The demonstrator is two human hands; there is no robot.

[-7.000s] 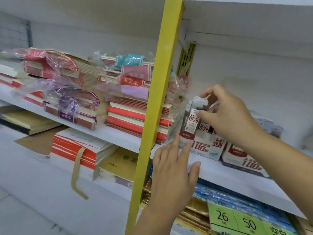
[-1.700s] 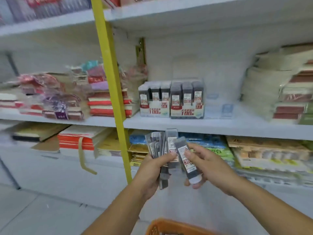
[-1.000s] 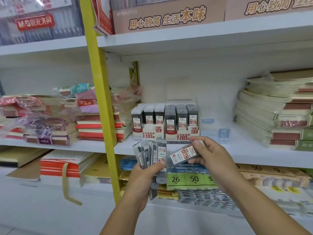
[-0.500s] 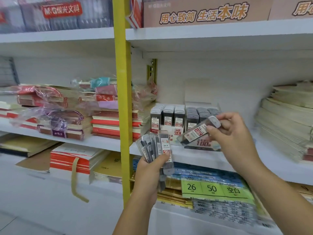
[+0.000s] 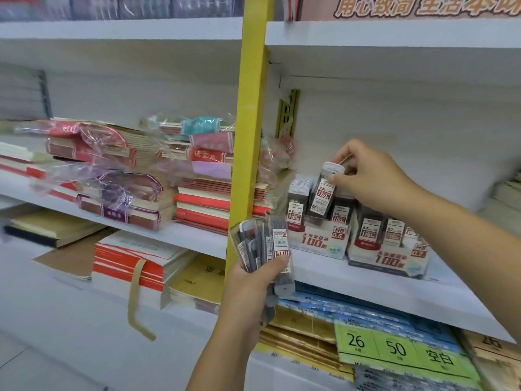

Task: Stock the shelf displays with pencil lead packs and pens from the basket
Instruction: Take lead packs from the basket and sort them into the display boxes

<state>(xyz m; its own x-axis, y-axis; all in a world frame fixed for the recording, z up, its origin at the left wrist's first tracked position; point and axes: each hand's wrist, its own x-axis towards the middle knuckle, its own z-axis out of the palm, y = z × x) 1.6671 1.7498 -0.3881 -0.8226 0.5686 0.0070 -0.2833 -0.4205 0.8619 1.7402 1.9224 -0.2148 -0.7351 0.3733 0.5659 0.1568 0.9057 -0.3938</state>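
My left hand (image 5: 251,289) grips a fanned bunch of several grey pencil lead packs (image 5: 263,246) in front of the yellow shelf post. My right hand (image 5: 369,179) pinches the white cap end of one lead pack (image 5: 322,196), which stands tilted in the middle of the HB 0.5 display box (image 5: 318,241) on the white shelf. More packs stand in that box on both sides of it. A second display box marked 0.7 (image 5: 389,255) stands just to its right, also holding packs. The basket is out of view.
The yellow upright post (image 5: 251,131) divides the shelving. Plastic-wrapped notebook stacks (image 5: 118,176) and red-and-white book stacks (image 5: 203,201) lie left of the post. Below the boxes a lower shelf holds blue packets and green price cards (image 5: 394,348). A shelf board (image 5: 394,32) runs overhead.
My right hand has carried the single lead pack from a slanted hold in front of the boxes up and into the 0.5 box. The view has moved closer to the shelf.
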